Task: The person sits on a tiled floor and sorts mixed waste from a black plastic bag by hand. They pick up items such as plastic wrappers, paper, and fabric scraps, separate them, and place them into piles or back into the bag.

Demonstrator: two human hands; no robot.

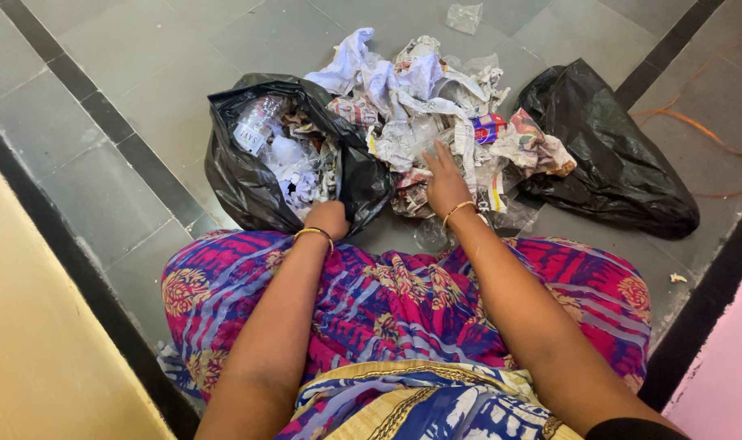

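Your right hand's fingers (pixel 436 159) lie spread on the crumpled paper heap (pixel 436 106) at frame centre; gather a loose bunch firmly. Your left hand (pixel 328 218), closed, grips the open black bag's rim (pixel 350 175) just left; keep it wide.

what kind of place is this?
Likely an indoor floor in a home or building: grey floor tiles with dark borders, a yellow wall, and litter sorted into a black bag on the ground.
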